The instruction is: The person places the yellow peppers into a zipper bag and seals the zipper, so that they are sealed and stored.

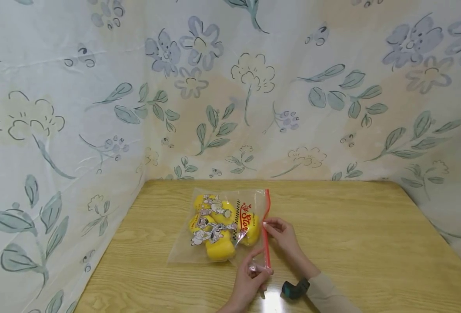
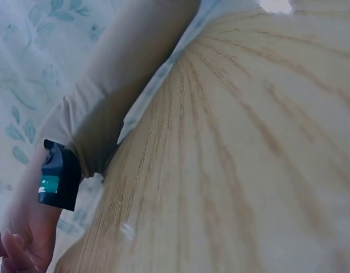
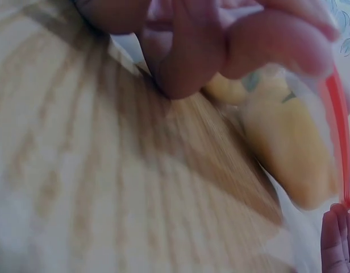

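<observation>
A clear zip bag (image 1: 181, 252) with printed cartoon figures and red lettering lies flat on the table. Several rounded yellow objects (image 1: 220, 248) fill it; their exact kind is hard to tell through the plastic. Its red zip strip (image 1: 267, 252) runs along the right side. My left hand (image 1: 249, 280) pinches the strip's near end at the bag's corner. Farther up, about midway along the strip, my right hand (image 1: 286, 238) pinches it between thumb and fingers. Close up in the right wrist view, right-hand fingers (image 3: 277, 48) hold the red strip above the left hand (image 3: 338, 239).
The wood-grain table (image 1: 352, 226) extends on both sides of the bag. A floral cloth (image 1: 269, 143) hangs behind and at the sides. A black device (image 1: 295, 289) sits on the right wrist, by the beige sleeve (image 1: 328, 291).
</observation>
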Demonstrator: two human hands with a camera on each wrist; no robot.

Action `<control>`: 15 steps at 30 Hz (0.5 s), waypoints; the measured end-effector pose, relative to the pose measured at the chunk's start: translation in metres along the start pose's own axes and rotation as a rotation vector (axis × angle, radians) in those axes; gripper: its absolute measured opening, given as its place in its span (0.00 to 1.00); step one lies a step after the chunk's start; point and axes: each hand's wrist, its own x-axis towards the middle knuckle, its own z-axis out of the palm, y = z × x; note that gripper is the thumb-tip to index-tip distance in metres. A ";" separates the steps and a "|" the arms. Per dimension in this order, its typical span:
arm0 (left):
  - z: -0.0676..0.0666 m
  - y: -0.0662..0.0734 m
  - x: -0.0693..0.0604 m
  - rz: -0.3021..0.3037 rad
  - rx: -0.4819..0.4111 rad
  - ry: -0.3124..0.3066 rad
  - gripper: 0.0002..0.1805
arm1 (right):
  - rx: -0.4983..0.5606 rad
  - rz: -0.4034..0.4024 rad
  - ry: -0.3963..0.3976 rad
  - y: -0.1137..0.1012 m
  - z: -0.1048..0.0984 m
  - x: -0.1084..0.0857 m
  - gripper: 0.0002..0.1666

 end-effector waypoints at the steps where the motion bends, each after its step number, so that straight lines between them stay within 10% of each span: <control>1: 0.000 0.000 0.000 0.004 0.004 -0.001 0.33 | -0.003 -0.003 0.001 0.000 0.000 0.001 0.13; 15: -0.002 -0.004 -0.001 0.008 0.017 -0.004 0.32 | -0.024 -0.030 0.029 0.005 -0.001 0.019 0.13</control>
